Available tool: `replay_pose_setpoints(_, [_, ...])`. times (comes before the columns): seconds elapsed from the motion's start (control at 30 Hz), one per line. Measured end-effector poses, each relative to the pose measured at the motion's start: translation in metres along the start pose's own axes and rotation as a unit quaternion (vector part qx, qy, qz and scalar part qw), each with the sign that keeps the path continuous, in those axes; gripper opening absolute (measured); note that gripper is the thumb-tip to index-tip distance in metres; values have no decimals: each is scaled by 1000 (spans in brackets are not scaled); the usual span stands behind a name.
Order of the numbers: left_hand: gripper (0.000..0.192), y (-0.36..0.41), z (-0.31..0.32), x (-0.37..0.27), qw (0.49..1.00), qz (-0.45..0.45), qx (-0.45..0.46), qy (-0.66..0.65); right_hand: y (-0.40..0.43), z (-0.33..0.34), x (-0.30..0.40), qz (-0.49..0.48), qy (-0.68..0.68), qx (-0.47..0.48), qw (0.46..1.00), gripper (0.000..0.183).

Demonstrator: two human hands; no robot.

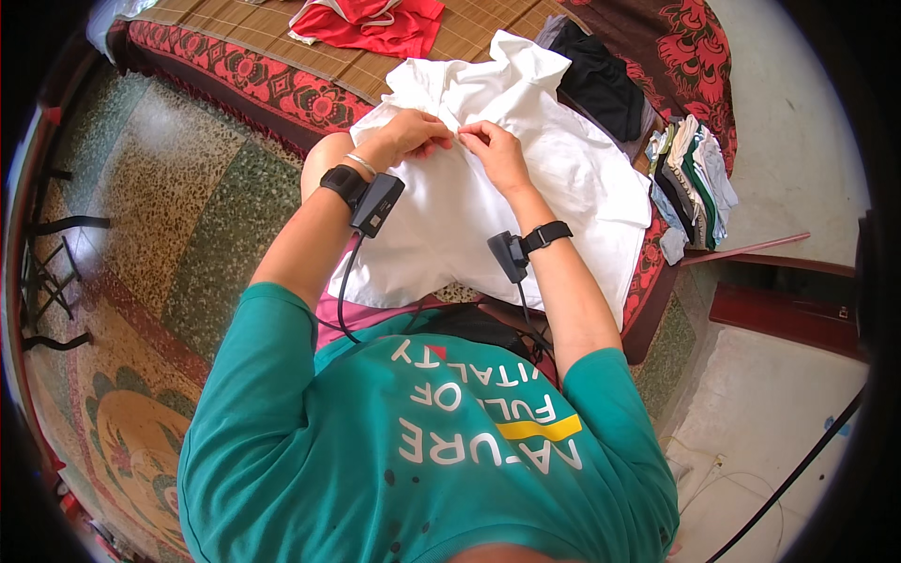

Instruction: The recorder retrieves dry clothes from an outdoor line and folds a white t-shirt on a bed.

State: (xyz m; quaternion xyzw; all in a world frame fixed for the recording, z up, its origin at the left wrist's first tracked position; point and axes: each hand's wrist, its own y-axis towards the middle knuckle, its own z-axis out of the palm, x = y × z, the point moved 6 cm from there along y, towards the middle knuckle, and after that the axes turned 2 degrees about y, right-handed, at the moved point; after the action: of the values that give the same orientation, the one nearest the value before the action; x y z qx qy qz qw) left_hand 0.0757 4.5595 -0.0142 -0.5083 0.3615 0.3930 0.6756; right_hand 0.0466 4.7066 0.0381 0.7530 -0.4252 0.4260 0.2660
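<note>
A white short-sleeved shirt (486, 204) lies spread over my lap and the edge of a bed, its collar end crumpled and pointing away from me. My left hand (417, 135) pinches the fabric just below the neck opening. Close beside it, my right hand (498, 153) grips the same front part between thumb and index finger. The fingertips hide whatever small detail lies between them. Each wrist carries a black strapped device with a cable, and a bangle (361, 164) circles the left one.
On the bed's bamboo mat (239, 21) lies a red garment (373, 24). Black clothing (598, 84) rests beyond the shirt, near a stack of folded clothes (693, 179). A pinkish rod (746, 248) juts out below the stack. Speckled flooring (225, 232) extends left.
</note>
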Motion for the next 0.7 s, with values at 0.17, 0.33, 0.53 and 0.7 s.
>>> replay_pose_setpoints(0.17, [15, -5, 2, -3, 1000, -12, 12, 10, -1, 1, 4, -6, -50, -18, 999, 17])
replay_pose_setpoints(0.33, [16, -8, 5, -6, 1000, -7, 17, 15, -2, 1, 6, -10, -46, -25, 999, 17])
replay_pose_setpoints(0.53, [14, -6, 5, -4, 997, 32, 28, 58, -1, 2, 3, -10, -33, -26, 999, 17])
replay_pose_setpoints(0.7, [13, -12, 4, -3, 997, 58, 41, 44, 0, 4, 3, -14, -26, -26, 999, 17])
